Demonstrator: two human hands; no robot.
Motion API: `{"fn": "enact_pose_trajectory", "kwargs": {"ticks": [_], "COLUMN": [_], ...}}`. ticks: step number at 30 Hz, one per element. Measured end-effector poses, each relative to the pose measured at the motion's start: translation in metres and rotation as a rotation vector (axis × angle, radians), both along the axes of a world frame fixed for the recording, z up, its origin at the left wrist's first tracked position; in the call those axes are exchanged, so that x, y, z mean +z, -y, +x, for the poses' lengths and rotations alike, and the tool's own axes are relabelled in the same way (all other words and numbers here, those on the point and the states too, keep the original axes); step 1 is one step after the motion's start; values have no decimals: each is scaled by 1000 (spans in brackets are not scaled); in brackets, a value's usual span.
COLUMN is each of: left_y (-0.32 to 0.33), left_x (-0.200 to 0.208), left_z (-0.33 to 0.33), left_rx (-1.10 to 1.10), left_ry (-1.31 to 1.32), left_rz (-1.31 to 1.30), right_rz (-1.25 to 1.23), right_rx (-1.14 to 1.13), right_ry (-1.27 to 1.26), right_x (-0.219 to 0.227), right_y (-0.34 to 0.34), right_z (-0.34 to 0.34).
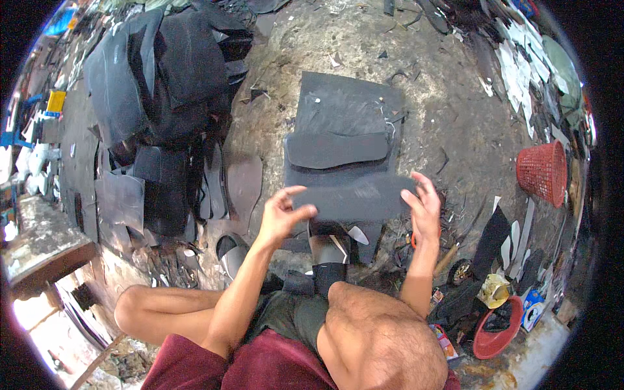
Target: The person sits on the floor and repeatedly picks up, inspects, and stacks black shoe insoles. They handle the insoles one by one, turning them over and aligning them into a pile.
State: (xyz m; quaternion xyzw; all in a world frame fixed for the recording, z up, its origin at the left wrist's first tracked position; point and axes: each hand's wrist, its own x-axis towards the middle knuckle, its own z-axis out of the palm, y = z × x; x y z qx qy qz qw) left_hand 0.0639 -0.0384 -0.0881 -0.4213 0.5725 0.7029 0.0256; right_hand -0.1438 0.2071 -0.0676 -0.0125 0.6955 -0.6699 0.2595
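A dark grey sole-shaped sheet piece [357, 199] spans the space between my two hands, held level above the ground. My left hand [283, 216] pinches its left end between thumb and fingers. At the opposite end, my right hand [424, 209] grips the edge, thumb on top and fingers partly hidden. Something orange [414, 240] shows beside my right palm; its kind cannot be made out. Just beyond the held piece, another sole-shaped piece [338, 149] rests on stacked dark sheets [338, 97].
A heap of large black sheets [162, 71] fills the far left. Cut flat pieces [244, 188] lie nearer. To the right are a red plastic basket [543, 173], a red basin [499, 331] and a yellow wrapper [495, 292]. Scraps litter the dirty floor [448, 97].
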Motion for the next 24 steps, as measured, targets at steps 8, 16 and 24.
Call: {"fn": "enact_pose_trajectory", "kwargs": {"ticks": [8, 16, 24], "left_y": [24, 37, 36], "left_x": [-60, -81, -81], "left_z": [-19, -18, -16], "left_rx": [328, 173, 241], "left_ry": [-20, 167, 82], "left_rz": [24, -109, -46], "right_rz": [233, 216, 226], "right_rx": [-95, -95, -92], "right_ry": [184, 133, 143], "right_x": [-86, -106, -107], "right_y": [13, 5, 9], "right_z": [-11, -10, -8]}}
